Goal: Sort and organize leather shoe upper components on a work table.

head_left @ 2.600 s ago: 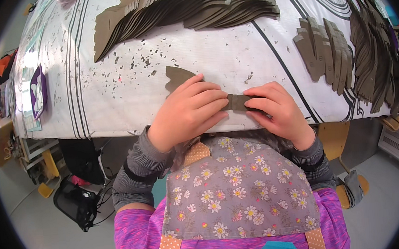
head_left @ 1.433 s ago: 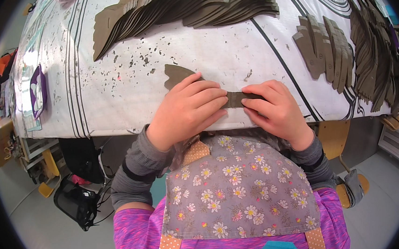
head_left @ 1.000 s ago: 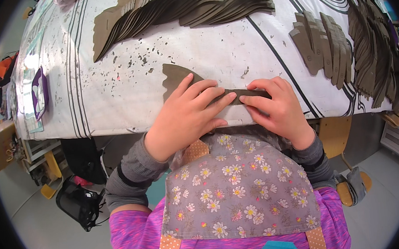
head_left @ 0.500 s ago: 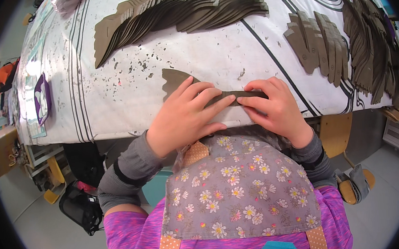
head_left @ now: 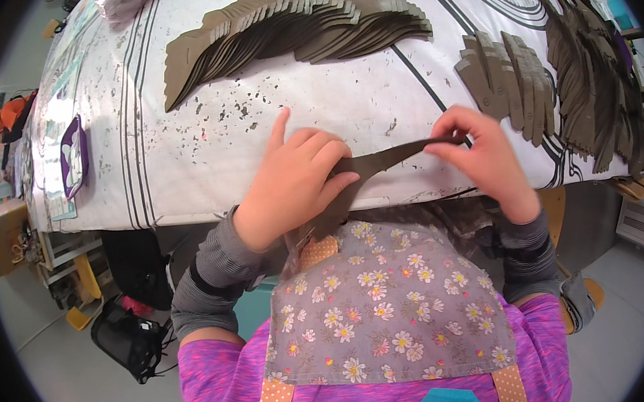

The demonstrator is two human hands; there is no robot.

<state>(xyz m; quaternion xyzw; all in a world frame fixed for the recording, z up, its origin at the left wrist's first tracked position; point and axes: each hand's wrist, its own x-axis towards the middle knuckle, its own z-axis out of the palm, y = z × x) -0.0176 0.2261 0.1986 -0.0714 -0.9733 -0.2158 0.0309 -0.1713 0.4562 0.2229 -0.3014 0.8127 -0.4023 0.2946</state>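
- Left hand (head_left: 294, 180): fingers curled in a grip on the near end of a dark cardboard strip (head_left: 379, 162), index finger raised, at the near edge of the bench (head_left: 184, 181).
- Right hand (head_left: 485, 154): fingertips pinching the strip's far tip, beyond the bench edge.
- Small stack of brown cut-outs (head_left: 506, 84): beyond the right hand.
- Long fanned row of cut-outs (head_left: 293, 29): farthest from the bench edge.

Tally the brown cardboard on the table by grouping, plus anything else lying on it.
Fanned stacks of brown cardboard pieces: 3 (long one at the back, a small one, one along the right edge)
Single brown cardboard piece held by left hand and right hand: 1
Purple-and-white badge: 1
Total: 5
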